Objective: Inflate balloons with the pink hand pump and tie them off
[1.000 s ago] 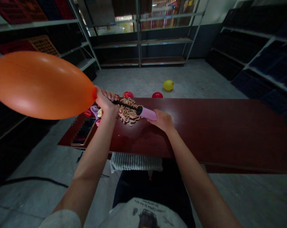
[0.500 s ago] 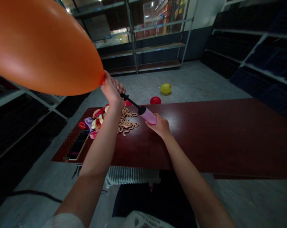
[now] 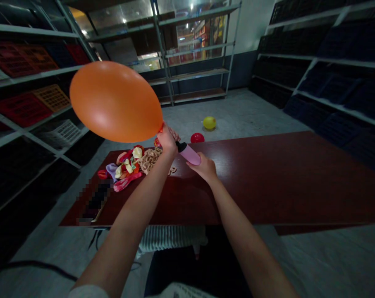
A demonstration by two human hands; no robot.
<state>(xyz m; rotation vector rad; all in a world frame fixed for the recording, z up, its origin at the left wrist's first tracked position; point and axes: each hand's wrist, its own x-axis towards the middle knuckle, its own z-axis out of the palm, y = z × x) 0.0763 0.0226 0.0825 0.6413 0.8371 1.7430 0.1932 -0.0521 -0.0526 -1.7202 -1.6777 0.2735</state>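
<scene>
A large inflated orange balloon [image 3: 114, 101] stretches up and left from my left hand [image 3: 168, 138], whose fingers are closed round its neck and the black nozzle end of a pump. My right hand [image 3: 205, 166] grips the pink barrel of the pump [image 3: 190, 155]. The pump's black cap sits close against my left hand, with almost no rod showing. On the table's left part lie a pile of limp coloured balloons [image 3: 125, 165] and a heap of beige twisted strands [image 3: 148, 159], partly behind my left arm.
The dark red table [image 3: 268, 178] spans the view. A phone-like dark object [image 3: 97, 200], partly pixelated, lies at its left end. Beyond it are a red balloon [image 3: 197, 138] and a yellow balloon [image 3: 209, 123]. Shelves with crates [image 3: 22, 107] stand left and right.
The pump rod, long and exposed before, is now almost fully inside the barrel, my hands closer together. My left hand and the orange balloon appear lower and further right; the view has shifted.
</scene>
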